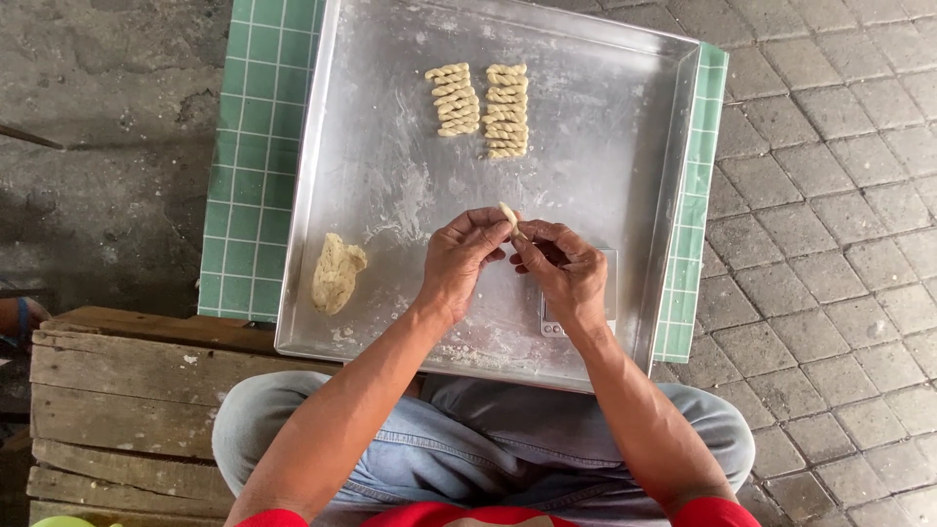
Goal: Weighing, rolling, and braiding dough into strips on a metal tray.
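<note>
Knees in jeans [488,439], near edge. Left hand [459,259] and right hand [566,273]: fingertips pinched on dough piece [509,215]. Scale [586,312] half hidden. Tray [390,117]: far-right room bare.

A square metal tray [673,166] rests on green tiles [256,146], carrying twisted dough pieces [480,109] far and a dough lump [336,273] near-left.

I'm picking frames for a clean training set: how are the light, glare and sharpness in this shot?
Head view: soft, even daylight, no hard shadows; the metal tray shows only dull sheen, no blown-out glare; the twisted dough pieces are sharp, while the small dough piece between the left hand and right hand is slightly soft.
</note>
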